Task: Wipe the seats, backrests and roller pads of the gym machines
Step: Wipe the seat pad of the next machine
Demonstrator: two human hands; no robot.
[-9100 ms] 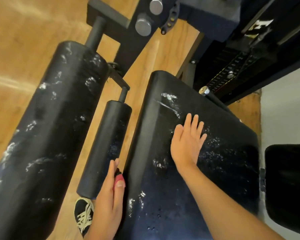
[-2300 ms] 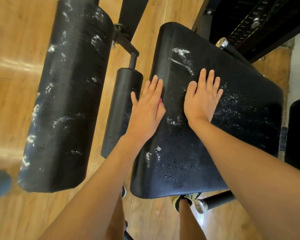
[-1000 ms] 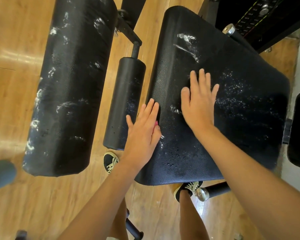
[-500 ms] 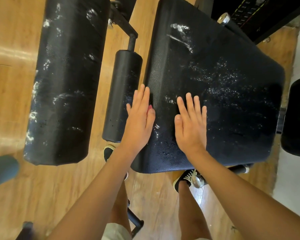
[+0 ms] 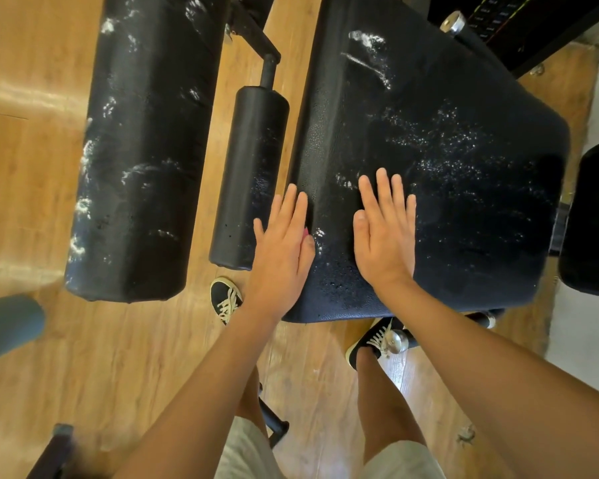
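Wood-plank floor [image 5: 32, 167] runs under a gym machine whose black padded seat [image 5: 464, 202] fills the right of the view. A slim roller pad [image 5: 249, 174] lies just beside its left edge, with a larger pad [image 5: 142, 150] further left. Both hands lie on the near part of the seat, 2 flat palms with fingers straight. The right hand [image 5: 384, 233] rests fully on the top, while the left hand [image 5: 281, 243] sits over the seat's left edge, next to the roller pad. A sliver of pink [image 5: 306, 231] shows under the left hand beside the thumb. It may be a cloth, but too little shows to tell. Neither hand curls round anything visible. White smears [image 5: 367, 46] and fine droplets [image 5: 446, 143] speckle the seat, and similar smears mark the larger pad, so I judge the wiping has much left to do on all 3 pads. The seat's cover looks like grained vinyl over foam. It is likely soft under pressure, fixed in place, and slick where wet, so a flat palm could skid. It wants no grip at all, rather broad downward pressure and long strokes toward an edge. The roller pad probably spins on its bar [image 5: 267, 69], so 1 hand would best steady its end while the other wipes round it.
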